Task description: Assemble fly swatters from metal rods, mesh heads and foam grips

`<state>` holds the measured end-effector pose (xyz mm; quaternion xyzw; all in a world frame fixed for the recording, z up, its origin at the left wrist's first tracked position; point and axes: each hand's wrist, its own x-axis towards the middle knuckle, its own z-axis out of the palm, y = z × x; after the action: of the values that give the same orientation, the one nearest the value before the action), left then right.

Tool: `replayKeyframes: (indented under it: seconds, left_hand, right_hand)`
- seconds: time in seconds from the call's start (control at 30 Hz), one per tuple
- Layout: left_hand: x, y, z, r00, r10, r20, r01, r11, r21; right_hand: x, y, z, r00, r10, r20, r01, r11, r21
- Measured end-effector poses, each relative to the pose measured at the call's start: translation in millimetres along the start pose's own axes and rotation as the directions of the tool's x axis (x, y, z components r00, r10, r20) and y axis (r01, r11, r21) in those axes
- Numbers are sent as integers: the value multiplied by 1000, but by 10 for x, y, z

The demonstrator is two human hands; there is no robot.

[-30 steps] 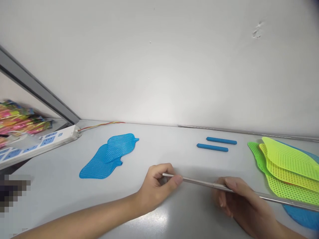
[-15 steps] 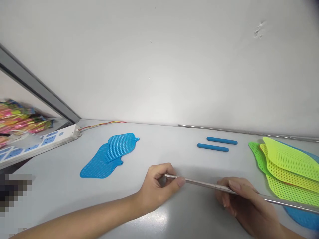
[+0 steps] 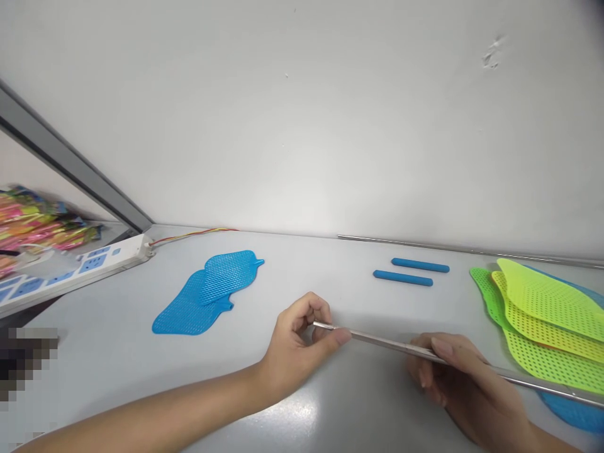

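Note:
A thin telescopic metal rod [image 3: 380, 341] slants across the front of the table, its narrow end to the left and its thicker part running off the right edge. My left hand [image 3: 293, 355] is closed loosely round the narrow end, thumb against the rod and index finger arched above the tip. Further along, my right hand [image 3: 481, 393] grips the rod, thumb on top and fingers curled beneath. Beyond the hands lie two blue handle sleeves [image 3: 419, 265], side by side. Two blue mesh fly swatter heads [image 3: 229, 277] overlap left of my left hand.
Green and yellow swatter heads [image 3: 547, 308] are piled at the right, with blue ones partly beneath. Another metal rod [image 3: 425, 247] lies along the wall. At the left are a white power strip [image 3: 127, 251] and colourful packages [image 3: 42, 220] beyond a grey frame bar [image 3: 70, 154].
My left index finger has lifted a little off the rod's narrow end, and that end has risen slightly. My right hand keeps its grip almost unmoved.

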<state>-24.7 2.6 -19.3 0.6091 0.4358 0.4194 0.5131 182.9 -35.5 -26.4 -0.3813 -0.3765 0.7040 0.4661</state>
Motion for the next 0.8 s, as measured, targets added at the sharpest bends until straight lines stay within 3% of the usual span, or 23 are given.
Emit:
replayKeyframes:
  seconds: [0.33,0.5,0.63,0.8]
  left_hand:
    - [30,2,0,995,-100,13,100,995,27]
    - [49,9,15,987,-155,52,149,982,113]
    - [46,16,30,992,-112,58,97,973,210]
    - [20,23,36,998,-38,52,22,962,274]
  right_hand:
    - [1,8,8,999,11,-41,-10,1000,19]
    - [16,31,2,991,16,-130,-19,1000,-22]
    - [18,41,4,981,2,-195,-11,999,-46]
    - [18,18,7,984,-2,-181,-7,999,-49]
